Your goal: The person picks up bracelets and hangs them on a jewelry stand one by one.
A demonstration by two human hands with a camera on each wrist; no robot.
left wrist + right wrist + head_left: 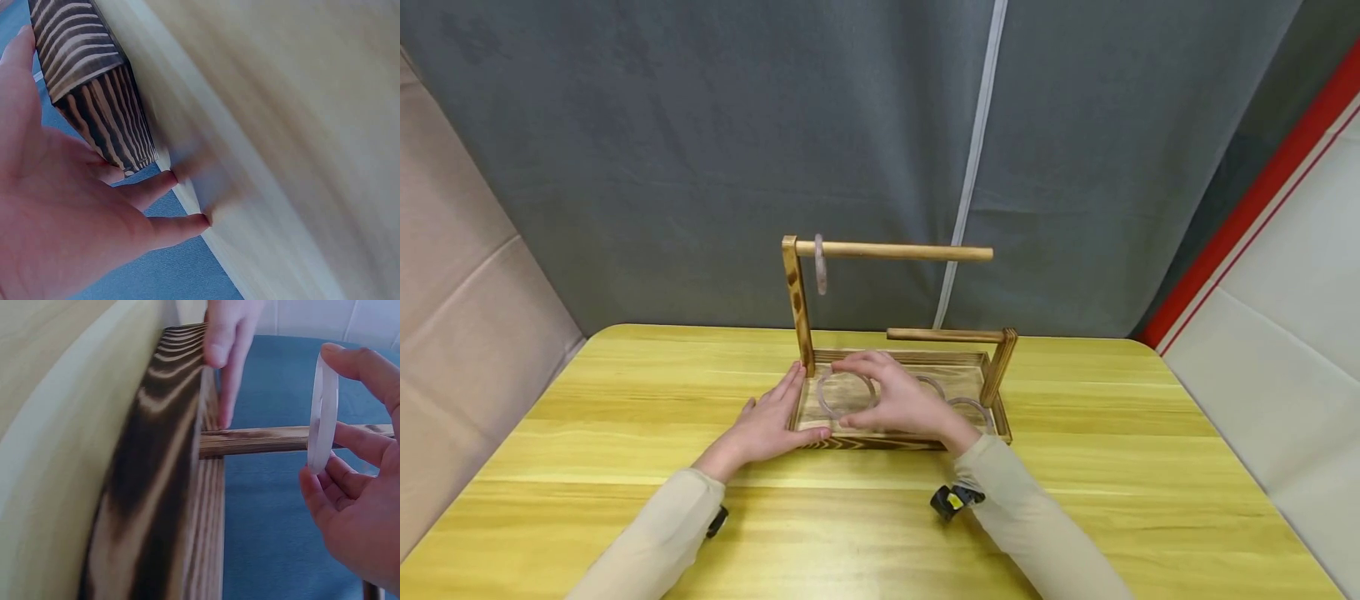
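My right hand (902, 402) holds a pale, translucent bangle (324, 425) above a wooden tray stand (880, 443), thumb on one edge and fingertips on the opposite edge. In the right wrist view the ring is seen nearly edge-on. My left hand (772, 425) rests against the tray's left end, its fingers extended along the side and the thumb at the front rim. In the left wrist view, its fingers reach around the tray's dark-striped corner (94, 94). Two more bangles lie in the tray, one (983, 407) toward the right end and another partly hidden behind my right hand.
From the stand's left post (798, 308) a long upper bar (910, 251) extends right, with one bangle (821, 271) hanging near the post. A shorter bar (946, 336) extends left from the lower right post (1000, 367). Behind the yellow table (625, 392) hangs a grey curtain (700, 167).
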